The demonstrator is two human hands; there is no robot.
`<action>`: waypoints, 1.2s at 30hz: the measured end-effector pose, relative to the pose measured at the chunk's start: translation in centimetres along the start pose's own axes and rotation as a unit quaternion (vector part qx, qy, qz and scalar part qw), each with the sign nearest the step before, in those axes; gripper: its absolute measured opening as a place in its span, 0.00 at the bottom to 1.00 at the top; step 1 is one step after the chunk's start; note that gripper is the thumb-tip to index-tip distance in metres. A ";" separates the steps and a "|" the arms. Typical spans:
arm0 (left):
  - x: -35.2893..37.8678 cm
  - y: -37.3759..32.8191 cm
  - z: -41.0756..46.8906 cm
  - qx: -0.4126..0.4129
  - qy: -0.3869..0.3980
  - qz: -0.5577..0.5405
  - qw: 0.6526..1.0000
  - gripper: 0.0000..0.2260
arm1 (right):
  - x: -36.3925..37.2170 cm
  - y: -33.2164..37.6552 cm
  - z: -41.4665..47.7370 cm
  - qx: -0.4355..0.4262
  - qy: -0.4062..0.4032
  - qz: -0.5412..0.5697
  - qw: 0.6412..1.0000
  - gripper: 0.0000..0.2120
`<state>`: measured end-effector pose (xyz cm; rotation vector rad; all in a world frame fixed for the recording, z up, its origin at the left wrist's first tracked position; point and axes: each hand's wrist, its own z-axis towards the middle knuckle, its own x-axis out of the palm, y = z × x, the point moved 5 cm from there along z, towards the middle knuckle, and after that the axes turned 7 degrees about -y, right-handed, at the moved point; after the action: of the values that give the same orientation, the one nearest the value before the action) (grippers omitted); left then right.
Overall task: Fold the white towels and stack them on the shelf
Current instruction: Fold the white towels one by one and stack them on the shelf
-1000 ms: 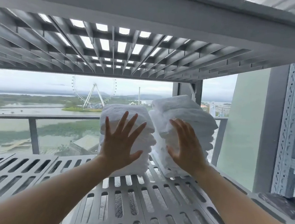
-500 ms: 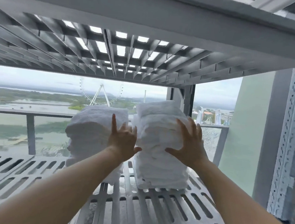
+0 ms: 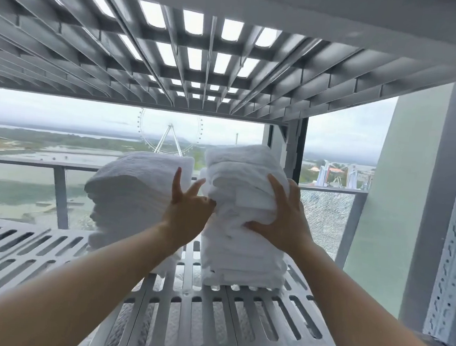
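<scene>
1. Two piles of folded towels stand on the shelf (image 3: 208, 323), near each other but apart: the left stack (image 3: 134, 192) and the taller right stack (image 3: 242, 251).
2. The hands are apart, bracketing the right stack. The left hand (image 3: 187, 210) touches its left side, fingers loosely spread; the right hand (image 3: 280, 221) presses flat on its right front. Neither grips.
3. The right stack bulges midway, so uneven squeezing could buckle it or shed its top towels.
4. The left hand, working in the gap, could nudge the left stack askew

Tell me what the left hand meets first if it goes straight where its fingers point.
Probably the left towel stack, just behind the left hand. It could slip into the gap beside the right towel stack; depth is unclear.
</scene>
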<state>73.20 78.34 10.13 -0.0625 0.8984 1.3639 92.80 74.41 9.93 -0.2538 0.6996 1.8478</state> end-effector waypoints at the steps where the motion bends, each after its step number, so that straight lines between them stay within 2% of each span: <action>1: -0.2 0.2 -0.1 0.006 0.005 0.002 1.000 0.11 | -0.1 0.0 -0.2 0.000 -0.003 0.003 1.000 0.50; 3: -0.7 0.6 -0.4 0.012 -0.003 0.001 1.000 0.11 | -0.4 0.2 -0.5 0.010 -0.009 -0.001 1.000 0.49; 6: -1.4 0.8 -1.4 0.014 -0.039 0.009 0.999 0.19 | -1.1 0.8 -0.5 0.007 -0.011 -0.065 0.998 0.47; 11: -1.7 0.1 -3.5 -0.028 -0.068 -0.005 0.997 0.21 | -1.6 4.2 0.9 -0.127 0.000 -0.119 0.985 0.41; 15: -3.5 0.0 -4.1 -0.042 -0.172 -0.006 0.984 0.23 | -1.5 5.1 1.8 -0.142 0.026 -0.104 0.984 0.35; 19: -4.3 0.4 -3.5 -0.066 -0.188 -0.013 0.980 0.17 | -2.0 4.8 2.3 -0.134 0.023 -0.092 0.986 0.28; 25: -4.6 0.0 -2.5 -0.043 -0.193 -0.018 0.980 0.10 | -2.0 4.8 3.1 -0.120 0.020 -0.101 0.987 0.27; 31: -4.4 0.3 -1.8 0.001 -0.256 -0.051 0.965 0.11 | -1.7 4.8 5.0 -0.081 -0.045 -0.083 0.992 0.23; 34: -4.1 0.6 -1.8 0.013 -0.277 -0.052 0.959 0.11 | -0.7 5.4 5.2 -0.092 -0.023 -0.081 0.992 0.24; 36: -3.9 1.0 -2.2 0.008 -0.295 -0.059 0.954 0.05 | 0.0 5.3 4.6 -0.127 0.001 -0.093 0.987 0.26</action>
<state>71.51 74.33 11.35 0.2880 0.3922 1.1669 88.72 75.80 15.47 -0.4718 0.4240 1.7558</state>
